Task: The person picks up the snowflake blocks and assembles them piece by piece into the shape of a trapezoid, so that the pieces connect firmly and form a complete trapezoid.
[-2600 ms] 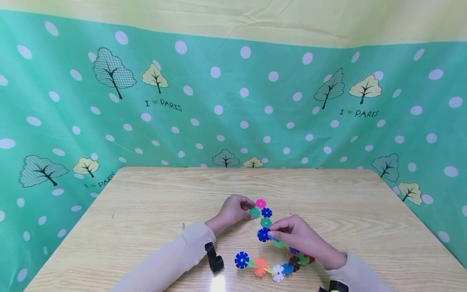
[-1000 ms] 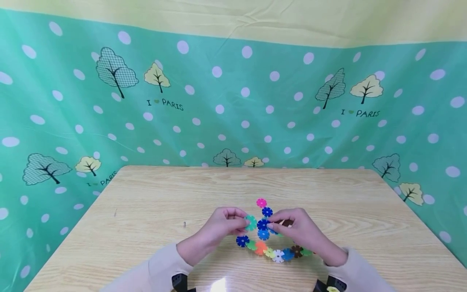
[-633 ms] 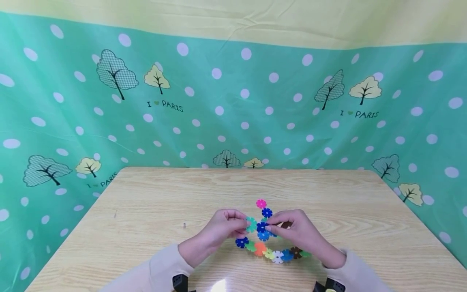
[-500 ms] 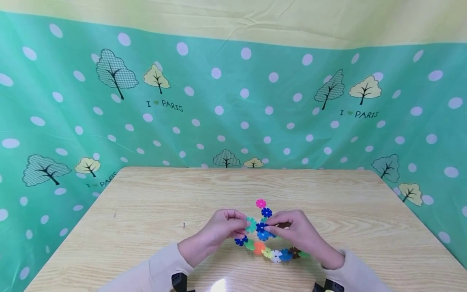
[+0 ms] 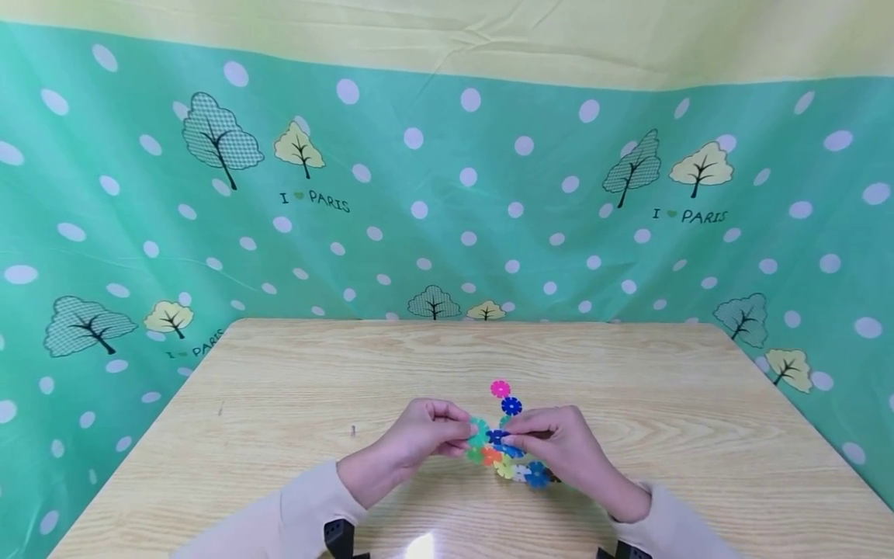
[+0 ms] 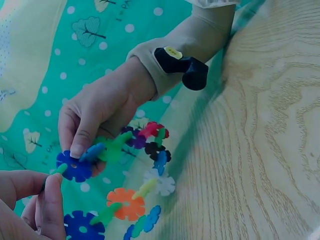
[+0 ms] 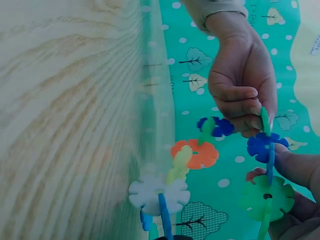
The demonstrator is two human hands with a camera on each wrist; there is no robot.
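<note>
My left hand [image 5: 419,439] pinches a teal-green snowflake disc [image 5: 478,432] between thumb and fingers. Facing it, my right hand [image 5: 569,450] pinches a dark blue snowflake disc [image 5: 497,437], the end piece of a long linked chain. In the right wrist view, the green disc [image 7: 265,121] stands edge-on, its lower edge right at the notched rim of the blue disc [image 7: 264,147]. The chain curves below the hands through a light green disc [image 7: 267,197], an orange disc [image 6: 126,204] and a white disc [image 6: 160,183], with another blue disc [image 6: 84,228] at its other end.
Beyond the hands, a pink disc [image 5: 500,389] and a dark blue disc [image 5: 511,406] lie on the wooden table [image 5: 314,373], with a green one partly hidden behind my right fingers. A patterned green cloth [image 5: 377,186] hangs behind the table.
My left hand has brought the green disc from near the pink one toward me, to the blue disc. Lately, my right hand tilted the blue disc against it, and the chain swung left.
</note>
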